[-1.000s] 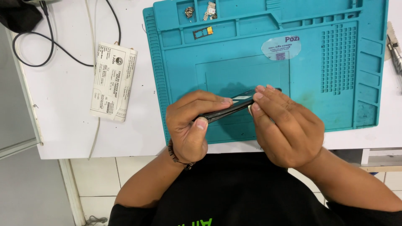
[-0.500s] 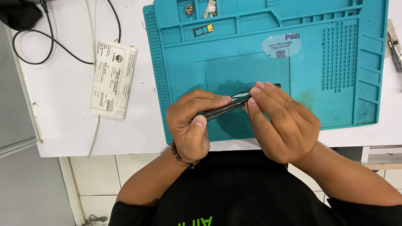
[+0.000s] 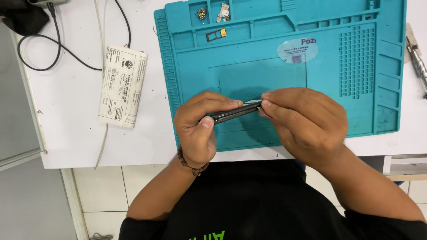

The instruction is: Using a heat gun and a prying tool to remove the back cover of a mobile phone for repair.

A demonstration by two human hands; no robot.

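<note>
Both hands hold a thin dark phone edge-on above the near part of a teal repair mat. My left hand grips its left end, thumb underneath and fingers curled over the top. My right hand pinches its right end with the fingertips at the phone's upper edge; most of that end is hidden under the fingers.
The mat's top compartments hold small metal parts and a small tray piece. A folded white paper packet lies left of the mat, with black cables beyond it. A metal tool lies at the right edge of the white table.
The hands and phone have stayed almost in place; my right fingertips have shifted slightly along the phone's upper edge.
</note>
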